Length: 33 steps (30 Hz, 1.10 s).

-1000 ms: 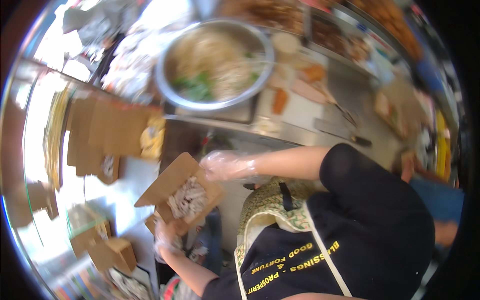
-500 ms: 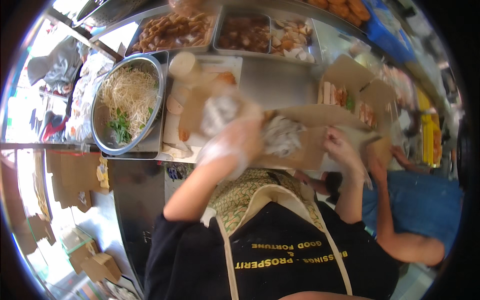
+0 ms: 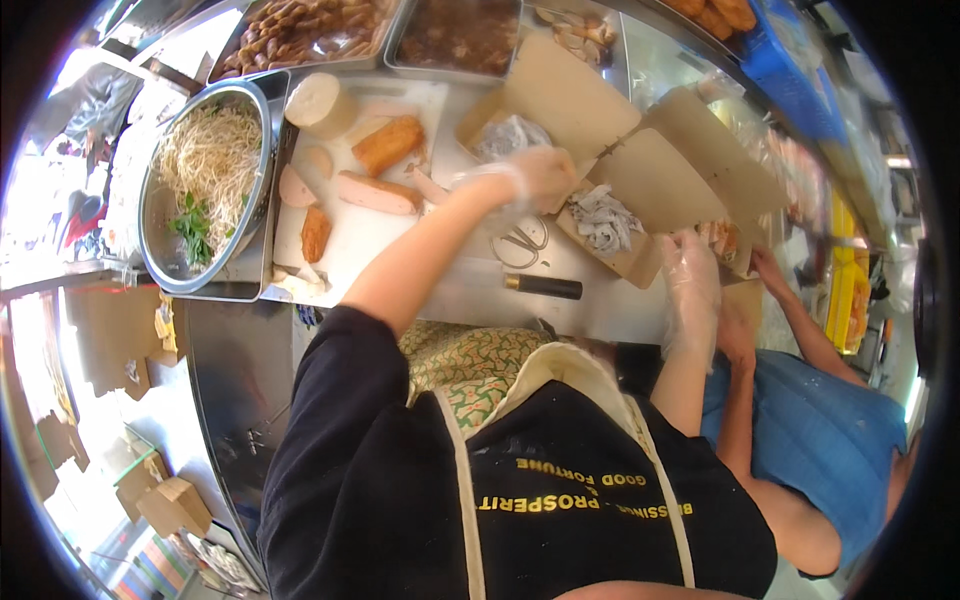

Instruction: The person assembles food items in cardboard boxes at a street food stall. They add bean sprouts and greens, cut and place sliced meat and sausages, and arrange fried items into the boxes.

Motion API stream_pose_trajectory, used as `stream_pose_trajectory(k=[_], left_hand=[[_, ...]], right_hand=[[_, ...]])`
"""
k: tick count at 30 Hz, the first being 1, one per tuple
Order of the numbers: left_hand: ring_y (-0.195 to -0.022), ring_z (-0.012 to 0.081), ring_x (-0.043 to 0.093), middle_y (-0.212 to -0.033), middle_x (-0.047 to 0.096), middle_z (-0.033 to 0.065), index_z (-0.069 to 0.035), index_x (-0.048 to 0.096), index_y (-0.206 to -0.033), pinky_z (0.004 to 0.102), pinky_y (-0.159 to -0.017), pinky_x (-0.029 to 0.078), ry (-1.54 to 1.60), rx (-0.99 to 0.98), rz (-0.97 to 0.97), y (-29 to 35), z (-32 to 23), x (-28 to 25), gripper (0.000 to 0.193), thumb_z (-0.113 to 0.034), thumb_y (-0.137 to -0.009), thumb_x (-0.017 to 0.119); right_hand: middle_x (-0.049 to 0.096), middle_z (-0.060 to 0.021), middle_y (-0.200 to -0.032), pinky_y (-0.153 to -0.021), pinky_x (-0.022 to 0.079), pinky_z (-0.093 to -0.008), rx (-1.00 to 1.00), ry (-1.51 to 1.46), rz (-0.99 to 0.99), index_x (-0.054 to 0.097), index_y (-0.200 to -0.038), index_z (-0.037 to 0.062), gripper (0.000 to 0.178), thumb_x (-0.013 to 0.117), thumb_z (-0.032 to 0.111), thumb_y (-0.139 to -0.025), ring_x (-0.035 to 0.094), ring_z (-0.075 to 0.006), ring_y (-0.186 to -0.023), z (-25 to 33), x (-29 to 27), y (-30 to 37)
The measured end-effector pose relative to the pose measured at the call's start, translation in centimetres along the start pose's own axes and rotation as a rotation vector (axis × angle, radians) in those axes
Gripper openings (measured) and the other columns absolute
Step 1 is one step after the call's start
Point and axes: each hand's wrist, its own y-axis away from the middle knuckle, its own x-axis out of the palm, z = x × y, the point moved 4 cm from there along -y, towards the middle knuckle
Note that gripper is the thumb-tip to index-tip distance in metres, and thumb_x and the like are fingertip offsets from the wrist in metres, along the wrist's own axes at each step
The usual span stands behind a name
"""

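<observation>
My gloved left hand [image 3: 543,180] is closed on the near side of an open brown cardboard takeaway box [image 3: 570,85], fingers partly hidden. White noodle-like strips [image 3: 512,137] lie in it. Just right of it, a second open takeaway box [image 3: 665,180] holds similar white strips [image 3: 605,220]. My gloved right hand [image 3: 690,270] pinches that box's near right edge. Below the left hand, scissors [image 3: 521,243] and a dark-handled knife [image 3: 545,286] lie on the worktop. Browned loaf pieces [image 3: 388,145] and a cut pink sausage piece [image 3: 380,193] rest left on a white board [image 3: 345,240].
A metal bowl [image 3: 268,150] of bean sprouts and green leaves stands at the left. Trays of browned pieces [image 3: 310,35] and dark sauced food [image 3: 455,40] line the back. At right, another person's hand [image 3: 735,335] is near a third box [image 3: 740,150].
My left hand has carried its box rightward and away from me, beside the second box. The second box has turned and shifted right with my right hand. Scissors and knife have come into view.
</observation>
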Motion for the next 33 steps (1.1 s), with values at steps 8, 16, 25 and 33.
stream_pose_trajectory(k=[8,16,25,33], left_hand=[[-0.088,0.0188,0.071,-0.098,0.074,0.0087,-0.013,0.071,-0.111,0.0347,-0.083,0.056,-0.351,-0.177,-0.483,17.5,8.1,-13.7,0.023,-0.03,-0.097,0.064],[-0.109,0.0288,0.068,-0.124,0.07,0.0152,-0.018,0.066,-0.131,0.0394,-0.097,0.053,-0.651,-0.817,-0.856,38.4,17.8,-30.6,0.044,-0.015,-0.087,0.072],[-0.102,0.0315,0.07,-0.115,0.072,0.0181,-0.009,0.063,-0.131,0.0399,-0.091,0.054,-0.335,-0.872,-0.61,37.9,24.4,-31.7,0.053,-0.007,-0.079,0.075],[-0.088,0.0232,0.065,-0.105,0.068,0.0116,-0.015,0.066,-0.118,0.0363,-0.081,0.052,0.262,-0.516,-0.621,36.2,18.7,-29.3,0.041,-0.012,-0.081,0.083]], right_hand=[[0.068,-0.023,-0.109,-0.079,0.056,-0.0495,-0.294,0.198,0.384,0.052,-0.146,0.009,0.052,0.059,0.03,-0.1,0.07,-0.0407,-0.089,17.2,12.8,1.8],[0.071,-0.0204,-0.106,-0.081,0.056,-0.0524,-0.327,0.32,0.375,0.051,-0.145,0.0131,0.051,0.056,0.022,-0.095,0.071,-0.0388,-0.094,18.4,14.1,0.3],[0.069,-0.024,-0.116,-0.091,0.051,-0.0484,-0.062,0.106,0.542,0.058,-0.136,0.0049,0.051,0.06,0.022,-0.088,0.065,-0.0422,-0.109,20.6,8.4,0.7],[0.068,-0.0253,-0.118,-0.093,0.05,-0.0448,0.078,-0.056,0.484,0.058,-0.137,0.0054,0.051,0.066,0.024,-0.09,0.066,-0.0385,-0.11,23.5,7.2,3.3]])
